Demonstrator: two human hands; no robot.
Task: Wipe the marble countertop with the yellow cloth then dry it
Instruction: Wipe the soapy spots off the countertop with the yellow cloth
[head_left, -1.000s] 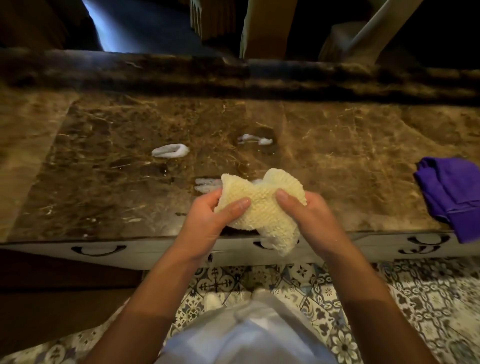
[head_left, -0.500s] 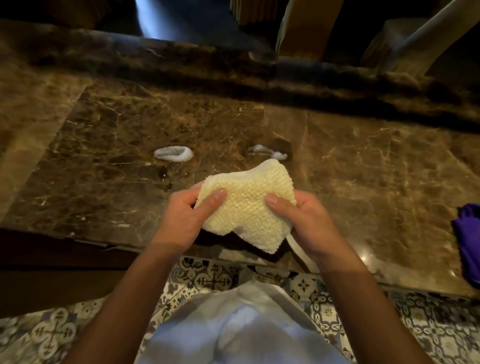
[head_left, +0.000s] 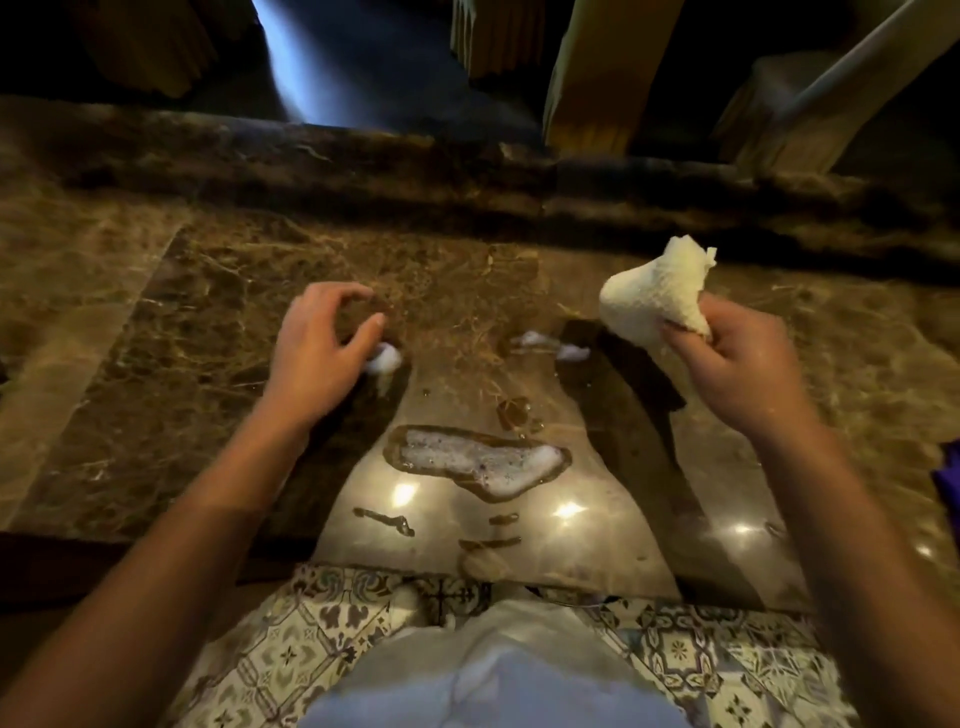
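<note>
The left hand (head_left: 317, 353) hovers over the brown marble countertop (head_left: 156, 364), fingers spread and loosely curled, gripping nothing. Just beside its thumb, on the stone, sits a small dab of white foam (head_left: 384, 358). Between the two hands, nearer the body, lies a soapy puddle (head_left: 480, 460) with a frothy white middle and a clear wet rim — a few thin streaks of water (head_left: 387, 521) trail below it toward the counter's near edge. Farther out between the hands, two more small foam dabs (head_left: 550, 345) rest on the marble. The right hand (head_left: 737, 364) is raised above the counter, closed around the lower end of the pale yellow cloth (head_left: 654, 296); the cloth is bunched into a lump that sticks up and away from the fingers, clear of the surface. To the right of that forearm, at the picture's edge, a sliver of purple cloth (head_left: 949, 475) lies on the counter. Below the counter's edge is patterned floor tile (head_left: 311, 639).
</note>
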